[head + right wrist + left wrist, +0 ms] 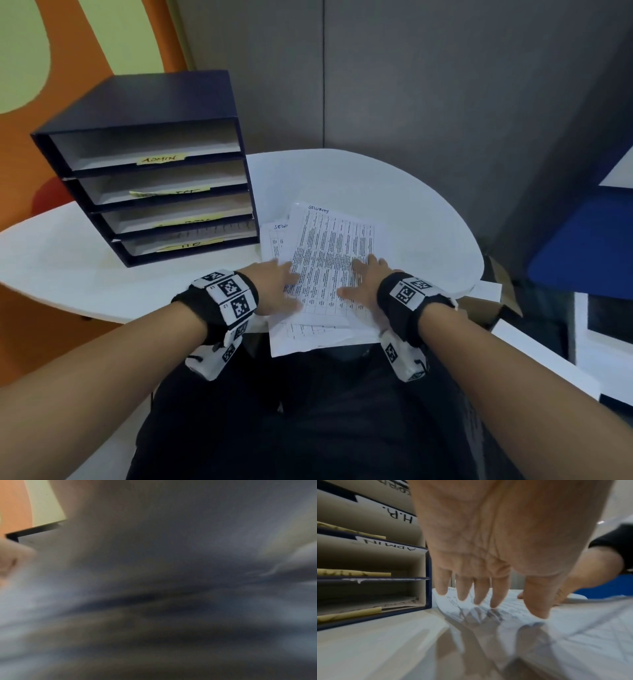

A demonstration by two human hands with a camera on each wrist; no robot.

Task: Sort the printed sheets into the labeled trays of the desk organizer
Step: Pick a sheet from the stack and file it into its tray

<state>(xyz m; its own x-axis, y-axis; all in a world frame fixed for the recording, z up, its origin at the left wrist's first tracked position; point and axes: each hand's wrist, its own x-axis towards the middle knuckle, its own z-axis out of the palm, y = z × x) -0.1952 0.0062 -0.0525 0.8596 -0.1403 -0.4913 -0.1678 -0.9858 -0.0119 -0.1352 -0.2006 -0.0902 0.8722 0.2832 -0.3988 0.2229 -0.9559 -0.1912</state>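
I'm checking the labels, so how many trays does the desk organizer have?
4 trays, stacked in the desk organizer: top tray, second, third, bottom. None looks hidden.

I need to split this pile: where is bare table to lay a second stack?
Bare white round table beyond and right of the printed sheets, and left in front of the navy organizer. Crowded under both hands, left hand and right hand.
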